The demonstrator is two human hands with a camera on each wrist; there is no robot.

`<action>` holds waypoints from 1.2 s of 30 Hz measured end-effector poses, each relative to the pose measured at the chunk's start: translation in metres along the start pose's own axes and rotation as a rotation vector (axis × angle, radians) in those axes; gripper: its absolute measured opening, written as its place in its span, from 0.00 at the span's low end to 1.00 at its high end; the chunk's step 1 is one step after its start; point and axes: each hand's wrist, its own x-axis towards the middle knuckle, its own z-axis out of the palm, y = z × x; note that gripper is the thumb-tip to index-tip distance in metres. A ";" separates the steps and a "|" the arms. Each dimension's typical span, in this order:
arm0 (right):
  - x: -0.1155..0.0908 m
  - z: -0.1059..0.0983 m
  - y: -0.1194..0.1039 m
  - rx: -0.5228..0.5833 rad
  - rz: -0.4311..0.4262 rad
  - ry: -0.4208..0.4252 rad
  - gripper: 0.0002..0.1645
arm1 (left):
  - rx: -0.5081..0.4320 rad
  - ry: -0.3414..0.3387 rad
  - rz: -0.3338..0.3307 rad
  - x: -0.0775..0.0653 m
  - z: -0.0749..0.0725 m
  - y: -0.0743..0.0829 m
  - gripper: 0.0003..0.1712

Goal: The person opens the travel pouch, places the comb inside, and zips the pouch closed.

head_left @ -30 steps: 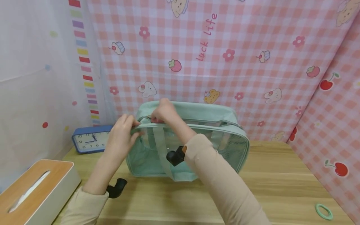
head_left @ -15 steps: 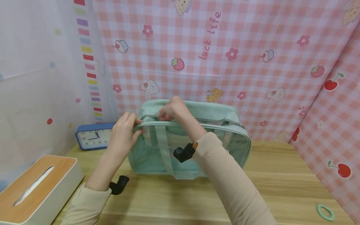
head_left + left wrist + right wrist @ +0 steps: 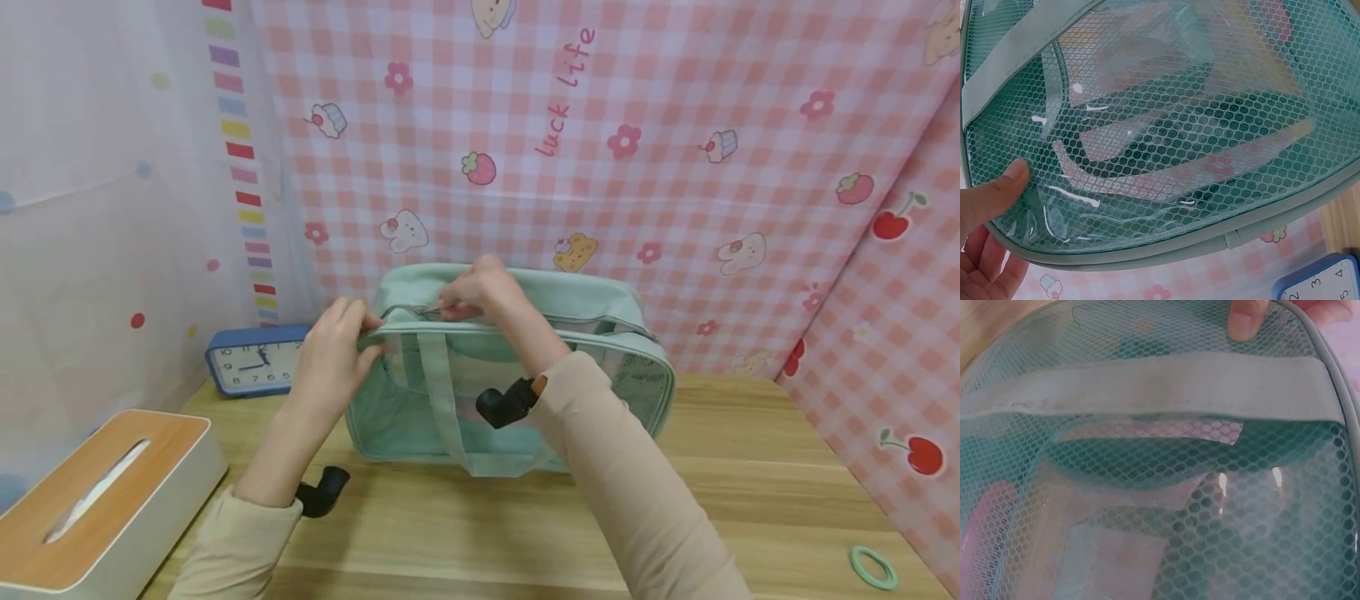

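A mint-green bag [image 3: 405,400] with clear and mesh panels stands upright on the table, a strap handle hanging down its front. My left hand [image 3: 333,342] grips its top left corner, with the thumb [image 3: 1007,187] on the front mesh and the other fingers behind the edge. On top of the bag, my right hand [image 3: 480,292] pinches at the zip [image 3: 600,321]; the pull itself is hidden by the fingers. Right of that hand, the zip's two sides stand apart. Through the mesh, the left wrist view shows pinkish and clear surfaces that I cannot identify.
A blue clock [image 3: 258,362] stands behind my left forearm. A tissue box [image 3: 112,500] with a wood-look lid sits at the table's left edge. At the front right lies a green ring [image 3: 873,568]. Pink checked cloth [image 3: 480,108] hangs close behind the bag.
My right hand has slid a short way to the right along the bag's top. The left hand keeps its grip on the corner. The head view has shifted slightly.
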 end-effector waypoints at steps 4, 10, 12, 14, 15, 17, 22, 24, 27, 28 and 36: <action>-0.001 -0.007 0.001 -0.035 0.002 0.015 0.23 | -0.005 0.004 0.009 0.000 0.000 0.000 0.15; -0.005 -0.020 0.005 -0.091 -0.019 0.061 0.36 | 0.003 0.018 0.020 0.000 0.000 -0.001 0.15; -0.007 -0.023 0.007 -0.089 -0.024 0.070 0.35 | 0.004 0.021 0.023 0.000 -0.001 -0.002 0.15; -0.008 -0.025 0.008 -0.082 -0.021 0.073 0.28 | 0.001 0.021 0.023 0.000 -0.001 -0.002 0.15; -0.008 -0.025 0.008 -0.079 -0.024 0.074 0.24 | -0.004 0.021 0.022 0.000 -0.001 -0.002 0.15; -0.007 -0.027 0.009 -0.084 -0.023 0.071 0.12 | -0.013 0.020 0.019 0.000 -0.001 -0.002 0.15; -0.010 -0.031 0.011 -0.101 -0.033 0.069 0.07 | -0.028 0.026 0.015 -0.001 -0.001 -0.002 0.15; -0.012 -0.033 0.011 -0.117 -0.044 0.070 0.08 | -0.030 0.029 0.015 -0.002 0.000 -0.003 0.15; -0.015 -0.035 0.011 -0.134 -0.065 0.070 0.08 | -0.035 0.035 0.021 -0.002 0.000 -0.003 0.15; -0.015 -0.036 0.011 -0.136 -0.071 0.071 0.09 | -0.037 0.035 0.022 -0.001 0.000 -0.003 0.15; -0.018 -0.041 0.012 -0.133 -0.079 0.076 0.07 | -0.046 0.037 0.028 -0.002 0.001 -0.002 0.15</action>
